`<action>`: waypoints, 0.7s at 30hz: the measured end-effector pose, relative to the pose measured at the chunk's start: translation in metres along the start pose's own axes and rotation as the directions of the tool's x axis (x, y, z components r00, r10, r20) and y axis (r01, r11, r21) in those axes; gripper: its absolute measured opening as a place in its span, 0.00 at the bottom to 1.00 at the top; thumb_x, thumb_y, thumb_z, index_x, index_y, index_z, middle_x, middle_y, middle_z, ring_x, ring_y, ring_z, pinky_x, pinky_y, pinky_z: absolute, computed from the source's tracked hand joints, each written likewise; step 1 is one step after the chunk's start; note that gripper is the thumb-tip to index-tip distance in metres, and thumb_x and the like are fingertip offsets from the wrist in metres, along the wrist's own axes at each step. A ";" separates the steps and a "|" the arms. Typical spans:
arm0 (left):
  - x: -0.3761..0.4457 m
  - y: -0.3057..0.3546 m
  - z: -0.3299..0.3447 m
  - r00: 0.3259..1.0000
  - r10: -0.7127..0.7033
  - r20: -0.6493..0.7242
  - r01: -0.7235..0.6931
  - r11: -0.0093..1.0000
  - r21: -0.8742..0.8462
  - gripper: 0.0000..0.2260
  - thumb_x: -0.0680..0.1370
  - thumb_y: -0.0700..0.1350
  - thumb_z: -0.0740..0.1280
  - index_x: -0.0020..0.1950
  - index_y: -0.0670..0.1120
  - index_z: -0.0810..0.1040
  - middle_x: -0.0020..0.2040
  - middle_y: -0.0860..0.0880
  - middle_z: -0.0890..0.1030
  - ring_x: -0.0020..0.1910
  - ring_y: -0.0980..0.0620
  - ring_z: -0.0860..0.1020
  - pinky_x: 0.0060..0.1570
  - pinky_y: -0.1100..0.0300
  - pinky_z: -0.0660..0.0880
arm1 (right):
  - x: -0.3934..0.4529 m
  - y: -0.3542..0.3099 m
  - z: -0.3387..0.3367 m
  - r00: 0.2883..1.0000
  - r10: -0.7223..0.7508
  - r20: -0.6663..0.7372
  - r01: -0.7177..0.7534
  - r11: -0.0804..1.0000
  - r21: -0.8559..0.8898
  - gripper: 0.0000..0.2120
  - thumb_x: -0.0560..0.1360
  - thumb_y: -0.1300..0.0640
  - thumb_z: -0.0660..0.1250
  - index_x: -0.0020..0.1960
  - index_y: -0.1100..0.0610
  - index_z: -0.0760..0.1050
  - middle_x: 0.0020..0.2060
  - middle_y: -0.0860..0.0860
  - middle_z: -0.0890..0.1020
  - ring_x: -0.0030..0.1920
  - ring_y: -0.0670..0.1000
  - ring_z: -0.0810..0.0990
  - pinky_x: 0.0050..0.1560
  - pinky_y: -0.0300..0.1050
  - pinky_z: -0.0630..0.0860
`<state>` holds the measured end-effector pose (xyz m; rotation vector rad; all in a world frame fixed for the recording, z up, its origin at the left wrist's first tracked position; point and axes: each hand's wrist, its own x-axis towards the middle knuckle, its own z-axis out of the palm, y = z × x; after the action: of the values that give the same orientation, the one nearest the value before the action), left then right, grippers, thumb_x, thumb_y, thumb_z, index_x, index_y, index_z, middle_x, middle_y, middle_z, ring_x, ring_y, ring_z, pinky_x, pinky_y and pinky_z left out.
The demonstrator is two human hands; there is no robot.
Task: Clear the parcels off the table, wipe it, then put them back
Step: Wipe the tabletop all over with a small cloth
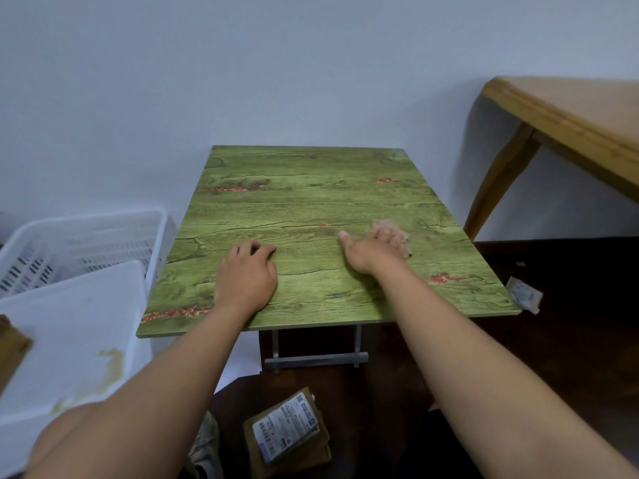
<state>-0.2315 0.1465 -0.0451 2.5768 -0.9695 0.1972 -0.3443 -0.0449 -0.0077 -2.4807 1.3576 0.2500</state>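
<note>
Green table (311, 188) — bare top; left hand (247, 274) flat, fingers curled, empty. Right hand (375, 248) blurred, grip unclear. 2 parcels on floor — one (287, 432) below table, another (525, 294) right.

We see a table (311, 202) printed in a green wood-grain pattern, with dark crack lines and scattered red-orange patches. Beside it stand white plastic baskets (83, 243), the nearer one (69, 333) stained yellowish-brown. On the dark brown floor (553, 340) lies a brown cardboard parcel (287, 433) with a white label (black print, a touch of blue). The other table (570, 112) is honey-coloured wood; the wall (242, 63) is pale bluish-white.
</note>
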 end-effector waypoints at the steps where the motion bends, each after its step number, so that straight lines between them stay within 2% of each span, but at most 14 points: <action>1: 0.000 0.000 0.000 1.000 0.001 0.002 -0.001 1.000 0.000 0.18 0.79 0.47 0.58 0.67 0.52 0.75 0.63 0.48 0.74 0.61 0.45 0.70 0.59 0.51 0.69 | -0.003 -0.008 0.004 0.998 -0.055 -0.002 0.055 0.998 -0.005 0.42 0.77 0.30 0.39 0.78 0.59 0.36 0.77 0.60 0.38 0.76 0.64 0.36 0.74 0.62 0.39; 4: 0.000 0.000 0.000 1.000 0.001 0.001 -0.001 1.000 0.004 0.18 0.79 0.47 0.58 0.67 0.51 0.75 0.63 0.48 0.74 0.61 0.45 0.70 0.59 0.50 0.69 | -0.010 -0.031 0.017 0.970 -0.243 -0.001 0.242 0.969 -0.047 0.40 0.78 0.32 0.40 0.79 0.57 0.37 0.77 0.58 0.40 0.77 0.62 0.38 0.74 0.59 0.40; 6: 0.000 0.000 0.000 1.000 0.002 0.001 -0.002 1.000 0.007 0.17 0.79 0.47 0.58 0.67 0.51 0.75 0.63 0.48 0.74 0.62 0.45 0.70 0.59 0.50 0.68 | -0.013 -0.041 0.024 0.927 -0.374 0.014 0.374 0.924 -0.076 0.37 0.79 0.33 0.40 0.79 0.55 0.39 0.78 0.56 0.41 0.77 0.60 0.38 0.74 0.57 0.39; 10: -0.001 -0.001 0.001 1.000 0.022 -0.017 -0.022 1.000 0.005 0.17 0.78 0.46 0.59 0.67 0.51 0.75 0.61 0.47 0.75 0.60 0.44 0.71 0.58 0.50 0.69 | -0.015 -0.036 0.028 0.778 -0.626 0.039 0.627 0.774 -0.090 0.33 0.80 0.35 0.43 0.80 0.49 0.43 0.79 0.50 0.45 0.78 0.54 0.39 0.76 0.57 0.40; 13: -0.001 -0.002 0.001 1.000 0.024 -0.016 -0.024 1.000 0.010 0.17 0.79 0.46 0.58 0.67 0.51 0.75 0.61 0.48 0.76 0.59 0.45 0.71 0.58 0.51 0.69 | -0.008 -0.011 0.021 0.684 -0.728 0.048 0.728 0.676 -0.117 0.29 0.82 0.37 0.45 0.79 0.45 0.45 0.79 0.46 0.47 0.78 0.50 0.41 0.77 0.55 0.42; 16: -0.001 -0.001 0.000 1.000 0.017 -0.011 -0.017 1.000 0.002 0.17 0.79 0.46 0.58 0.67 0.51 0.75 0.62 0.49 0.75 0.60 0.45 0.71 0.59 0.51 0.69 | -0.001 0.018 0.011 0.715 -0.698 0.043 0.696 0.704 -0.143 0.29 0.81 0.36 0.44 0.79 0.44 0.43 0.79 0.44 0.46 0.78 0.49 0.41 0.76 0.54 0.43; 21: -0.002 -0.001 -0.001 1.000 0.016 -0.003 -0.016 1.000 -0.010 0.18 0.79 0.46 0.57 0.68 0.51 0.75 0.62 0.48 0.75 0.61 0.46 0.70 0.59 0.50 0.69 | 0.020 0.068 0.003 0.860 -0.507 -0.049 0.497 0.856 -0.141 0.33 0.78 0.31 0.40 0.79 0.43 0.39 0.79 0.47 0.42 0.78 0.54 0.40 0.74 0.58 0.43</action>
<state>-0.2323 0.1482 -0.0449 2.5600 -0.9880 0.2000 -0.3912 -0.0947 -0.0284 -2.8696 0.6841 0.1104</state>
